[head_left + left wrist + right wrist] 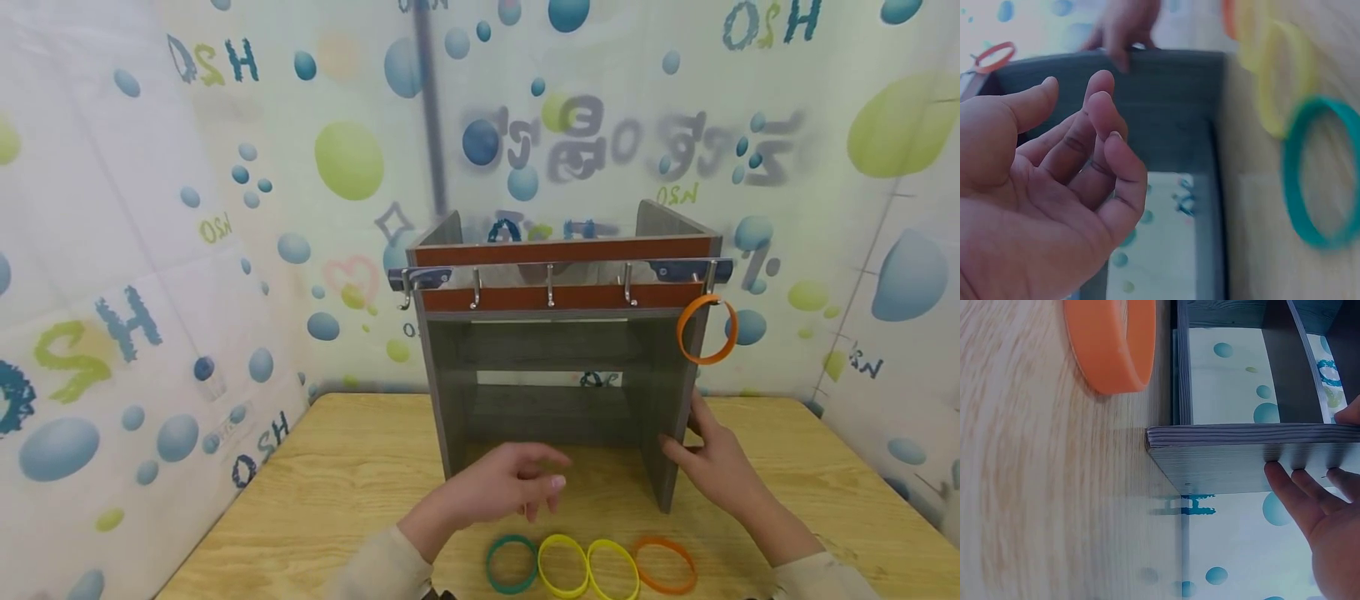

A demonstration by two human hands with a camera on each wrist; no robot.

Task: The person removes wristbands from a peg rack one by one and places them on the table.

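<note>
A grey wooden shelf (555, 346) stands on the table, with a metal hook rail (517, 275) across its front. From the rail's rightmost hook hangs an orange wristband (682, 333). My right hand (716, 467) grips the shelf's right side panel, thumb at the front edge and fingers flat along the outer face (1310, 506). In front of the shelf opening, my left hand (506, 483) hovers with loosely curled fingers and an empty palm (1054, 206). Below it on the table lie a green wristband (491, 567), two yellow wristbands (542, 562) and another orange wristband (667, 542), side by side.
The wooden table (330, 475) extends to both sides of the shelf. Behind it hangs a pale curtain (247, 350) printed with blue and green dots. The rail's other hooks (551, 287) carry nothing.
</note>
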